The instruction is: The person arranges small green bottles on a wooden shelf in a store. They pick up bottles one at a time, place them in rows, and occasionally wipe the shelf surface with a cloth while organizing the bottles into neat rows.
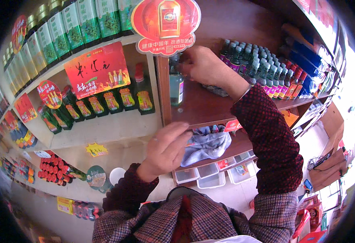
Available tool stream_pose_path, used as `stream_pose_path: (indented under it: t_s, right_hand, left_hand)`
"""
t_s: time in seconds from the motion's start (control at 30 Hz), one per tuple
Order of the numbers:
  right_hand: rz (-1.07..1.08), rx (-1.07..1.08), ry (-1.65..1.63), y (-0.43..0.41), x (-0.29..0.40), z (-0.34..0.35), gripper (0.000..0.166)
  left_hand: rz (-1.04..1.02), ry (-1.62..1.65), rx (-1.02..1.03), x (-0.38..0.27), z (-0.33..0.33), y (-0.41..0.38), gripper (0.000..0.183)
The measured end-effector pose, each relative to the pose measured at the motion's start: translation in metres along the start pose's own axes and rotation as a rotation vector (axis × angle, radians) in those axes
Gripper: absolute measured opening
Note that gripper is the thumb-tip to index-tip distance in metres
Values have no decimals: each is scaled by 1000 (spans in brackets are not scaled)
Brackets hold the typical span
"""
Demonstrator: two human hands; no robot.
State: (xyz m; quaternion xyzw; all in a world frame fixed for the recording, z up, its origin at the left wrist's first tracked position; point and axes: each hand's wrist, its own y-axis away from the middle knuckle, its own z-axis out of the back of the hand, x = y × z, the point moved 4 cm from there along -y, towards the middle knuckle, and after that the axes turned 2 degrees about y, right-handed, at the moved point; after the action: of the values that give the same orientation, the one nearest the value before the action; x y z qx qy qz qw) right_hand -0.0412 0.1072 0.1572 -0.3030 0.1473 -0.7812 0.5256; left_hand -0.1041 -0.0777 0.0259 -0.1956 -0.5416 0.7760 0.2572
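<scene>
A clear glass bottle with a pale label [176, 88] stands upright on the dark wooden shelf [201, 112], close to the upright divider. My right hand [203, 65] is beside the neck of this bottle, its fingers bent; whether they grip it cannot be told. Lower down, my left hand [168, 147] is raised in front of the shelf edge with its fingers extended and nothing seen in it. Further right on the same shelf stand rows of small bottles with pink labels [256, 70]. A red round-topped paper sign [166, 27] hangs above my right hand and partly covers the bottle's top.
Green-labelled bottles [84, 22] line the upper left shelf, with dark red-capped bottles [113, 101] below. A grey cloth [209, 147] lies on the lower shelf, above white plastic trays [210, 180]. Blue packages [306, 60] stand at the right. A cardboard box [329, 170] is at the far right.
</scene>
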Motion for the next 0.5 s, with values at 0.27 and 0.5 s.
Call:
stream_pose_path:
  t_s: [0.27, 0.5]
  right_hand:
    - [-153, 187, -321, 8, 5, 2, 32]
    - [-96, 387, 972, 41, -73, -19, 34]
  left_hand:
    - [-170, -620, 595, 4, -33, -38, 51]
    - [-342, -960, 865, 14, -36, -34, 59]
